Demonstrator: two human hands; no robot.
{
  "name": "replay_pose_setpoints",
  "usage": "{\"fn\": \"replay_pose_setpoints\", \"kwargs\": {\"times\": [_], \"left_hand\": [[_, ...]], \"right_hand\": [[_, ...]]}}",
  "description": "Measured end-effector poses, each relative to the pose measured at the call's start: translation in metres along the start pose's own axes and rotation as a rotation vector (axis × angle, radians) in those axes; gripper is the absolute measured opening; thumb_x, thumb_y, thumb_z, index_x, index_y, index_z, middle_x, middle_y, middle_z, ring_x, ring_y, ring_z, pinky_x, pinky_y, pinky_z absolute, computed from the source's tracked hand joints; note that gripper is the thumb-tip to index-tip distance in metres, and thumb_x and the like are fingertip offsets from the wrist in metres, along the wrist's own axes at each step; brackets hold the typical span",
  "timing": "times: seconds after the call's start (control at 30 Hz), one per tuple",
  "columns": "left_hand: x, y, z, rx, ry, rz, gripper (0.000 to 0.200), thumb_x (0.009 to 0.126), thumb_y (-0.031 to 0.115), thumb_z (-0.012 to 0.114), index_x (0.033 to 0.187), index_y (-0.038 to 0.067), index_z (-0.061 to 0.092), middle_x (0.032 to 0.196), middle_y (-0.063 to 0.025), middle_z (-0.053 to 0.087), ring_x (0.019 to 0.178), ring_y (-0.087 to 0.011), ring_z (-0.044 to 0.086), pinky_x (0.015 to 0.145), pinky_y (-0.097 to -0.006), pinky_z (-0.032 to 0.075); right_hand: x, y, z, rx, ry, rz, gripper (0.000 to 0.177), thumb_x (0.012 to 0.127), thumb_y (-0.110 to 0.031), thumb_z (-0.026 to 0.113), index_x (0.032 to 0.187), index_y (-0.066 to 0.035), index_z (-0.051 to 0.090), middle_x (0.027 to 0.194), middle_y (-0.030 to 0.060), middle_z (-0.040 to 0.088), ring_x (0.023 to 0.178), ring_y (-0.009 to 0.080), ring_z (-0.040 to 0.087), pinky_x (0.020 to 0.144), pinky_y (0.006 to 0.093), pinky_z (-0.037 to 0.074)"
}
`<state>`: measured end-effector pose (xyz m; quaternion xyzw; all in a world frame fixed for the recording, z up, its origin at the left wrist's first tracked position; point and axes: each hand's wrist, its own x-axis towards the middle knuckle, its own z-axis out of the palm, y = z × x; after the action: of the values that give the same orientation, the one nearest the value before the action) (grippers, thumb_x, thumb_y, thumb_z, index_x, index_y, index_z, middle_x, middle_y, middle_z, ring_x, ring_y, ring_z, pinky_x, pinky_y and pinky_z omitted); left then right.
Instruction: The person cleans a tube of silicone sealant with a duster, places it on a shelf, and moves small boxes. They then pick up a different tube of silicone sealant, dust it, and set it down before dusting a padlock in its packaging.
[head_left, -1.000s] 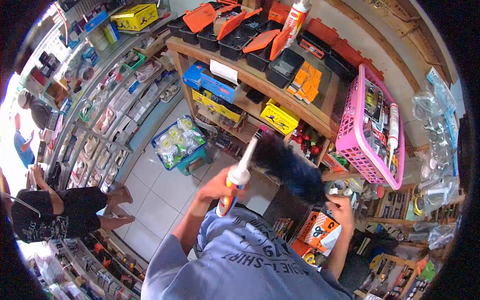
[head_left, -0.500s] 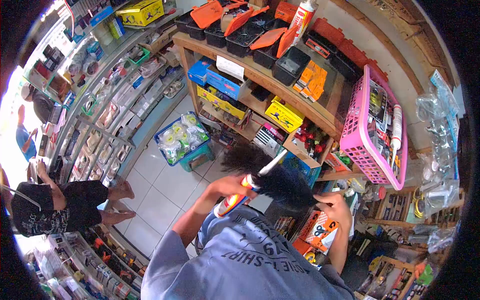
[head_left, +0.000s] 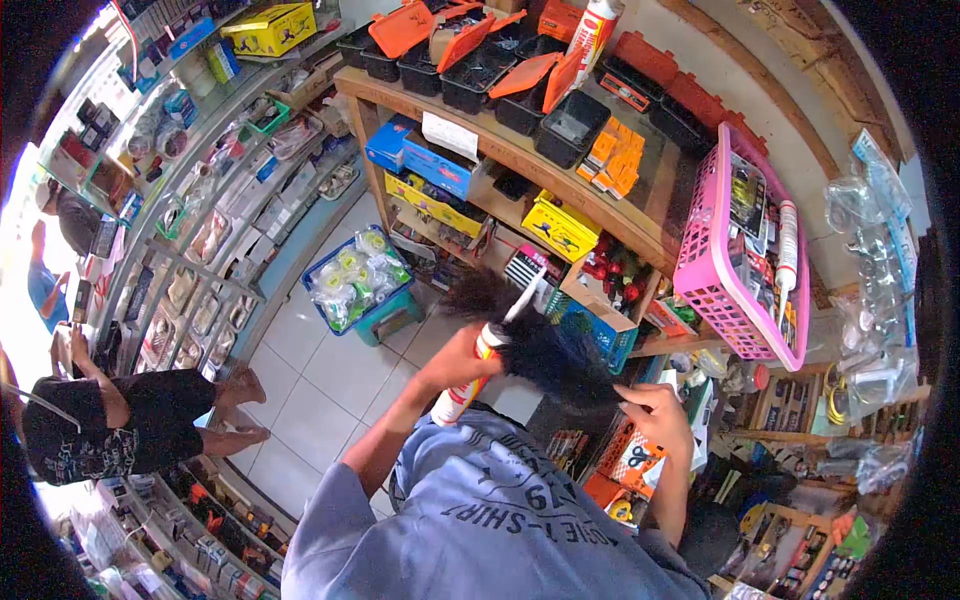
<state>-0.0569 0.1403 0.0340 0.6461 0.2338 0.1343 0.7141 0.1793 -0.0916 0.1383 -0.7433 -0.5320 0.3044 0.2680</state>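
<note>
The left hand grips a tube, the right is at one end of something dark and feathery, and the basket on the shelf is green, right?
The basket is pink, not green, as the head view shows. The rest is right: the left hand grips the tube, and the right hand is at one end of the dark feathery thing.

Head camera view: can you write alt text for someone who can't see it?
A person's left hand grips a white sealant cartridge, its nozzle angled across a dark feather duster; the right hand is at the duster's edge. Beyond, in a crowded shop, are a wooden shelf unit and a pink basket.
</note>
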Motion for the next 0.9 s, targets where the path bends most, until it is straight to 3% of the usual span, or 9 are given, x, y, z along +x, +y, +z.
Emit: {"fn": "replay_pose_setpoints", "kwargs": {"times": [0.1, 0.17, 0.27, 0.37, 0.5, 0.6, 0.67, 0.83, 0.9], "left_hand": [[0.007, -0.019, -0.002, 0.089, 0.045, -0.042, 0.028, 0.068, 0.01, 0.066, 0.092, 0.002, 0.053, 0.08, -0.0024, 0.059, 0.073, -0.0117, 0.057, 0.067, -0.0311, 0.049], [0.006, -0.018, -0.006, 0.07, 0.286, -0.039, 0.032, 0.069, 0.011, 0.068, 0.095, 0.001, 0.052, 0.078, -0.0056, 0.059, 0.07, -0.0137, 0.057, 0.064, -0.0314, 0.049], [0.009, -0.034, -0.011, -0.102, 0.378, -0.046, 0.032, 0.071, 0.012, 0.067, 0.097, 0.002, 0.051, 0.078, -0.0052, 0.058, 0.069, -0.0134, 0.056, 0.064, -0.0314, 0.049], [0.011, -0.047, 0.002, -0.097, 0.308, -0.023, 0.032, 0.074, 0.014, 0.067, 0.1, 0.004, 0.051, 0.083, -0.004, 0.058, 0.073, -0.013, 0.056, 0.065, -0.0296, 0.049], [0.022, -0.088, 0.014, -0.472, 0.244, -0.14, 0.028, 0.08, 0.02, 0.067, 0.099, 0.008, 0.051, 0.077, -0.0008, 0.053, 0.066, -0.012, 0.054, 0.058, -0.0294, 0.048], [-0.002, -0.079, 0.017, -0.84, 0.208, -0.297, 0.04, 0.091, 0.049, 0.055, 0.099, 0.01, 0.052, 0.076, -0.001, 0.052, 0.062, -0.0139, 0.054, 0.062, -0.0314, 0.05], [-0.011, -0.103, 0.024, -1.01, 0.086, -0.384, 0.052, 0.091, 0.059, 0.046, 0.098, 0.009, 0.055, 0.079, -0.0043, 0.059, 0.067, -0.0165, 0.059, 0.062, -0.0327, 0.052], [-0.04, -0.113, 0.037, -1.058, 0.049, -0.333, 0.06, 0.092, 0.063, 0.036, 0.097, 0.007, 0.057, 0.08, -0.0087, 0.064, 0.067, -0.02, 0.063, 0.061, -0.0344, 0.053], [-0.043, -0.117, 0.032, -1.054, 0.11, -0.332, 0.057, 0.091, 0.062, 0.038, 0.097, 0.009, 0.058, 0.081, -0.0079, 0.064, 0.067, -0.0195, 0.063, 0.06, -0.0343, 0.053]], "right_hand": [[0.002, -0.004, 0.004, -0.044, -0.022, 0.011, 0.03, 0.078, 0.0, 0.066, 0.108, -0.004, 0.066, 0.068, 0.0153, 0.056, 0.054, 0.022, 0.05, 0.055, 0.0309, 0.041], [-0.003, -0.012, -0.003, -0.051, -0.03, 0.042, 0.031, 0.076, 0.002, 0.065, 0.107, -0.001, 0.066, 0.07, 0.0168, 0.058, 0.057, 0.0206, 0.053, 0.056, 0.0303, 0.041], [-0.005, -0.003, 0.0, -0.061, -0.032, 0.04, 0.032, 0.075, 0.005, 0.064, 0.107, 0.002, 0.065, 0.075, 0.0173, 0.062, 0.063, 0.0198, 0.058, 0.06, 0.0293, 0.043], [0.006, -0.001, 0.01, -0.056, -0.009, 0.095, 0.029, 0.078, 0.003, 0.063, 0.107, 0.003, 0.065, 0.08, 0.0173, 0.065, 0.07, 0.0193, 0.062, 0.065, 0.0297, 0.046], [0.016, 0.013, 0.039, -0.013, 0.016, 0.03, 0.028, 0.081, -0.004, 0.064, 0.109, 0.003, 0.064, 0.078, 0.0189, 0.064, 0.065, 0.0207, 0.059, 0.061, 0.0322, 0.045], [0.005, 0.053, 0.048, 0.025, -0.021, 0.085, 0.029, 0.083, -0.007, 0.064, 0.11, 0.004, 0.063, 0.087, 0.0177, 0.068, 0.071, 0.0161, 0.06, 0.066, 0.0309, 0.047], [-0.006, 0.08, 0.046, 0.097, -0.013, 0.174, 0.03, 0.084, -0.008, 0.064, 0.112, 0.005, 0.062, 0.074, 0.0113, 0.066, 0.062, 0.0126, 0.056, 0.058, 0.0281, 0.043], [-0.031, 0.079, 0.038, 0.493, 0.053, 0.344, 0.006, 0.085, -0.004, 0.063, 0.083, 0.001, 0.059, 0.057, -0.0031, 0.042, 0.047, 0.0064, 0.039, 0.044, 0.0249, 0.031], [-0.042, 0.089, 0.043, 0.64, 0.112, 0.312, 0.006, 0.085, -0.002, 0.061, 0.079, 0.0, 0.06, 0.056, -0.0022, 0.044, 0.047, 0.0069, 0.04, 0.044, 0.0249, 0.032]]}}
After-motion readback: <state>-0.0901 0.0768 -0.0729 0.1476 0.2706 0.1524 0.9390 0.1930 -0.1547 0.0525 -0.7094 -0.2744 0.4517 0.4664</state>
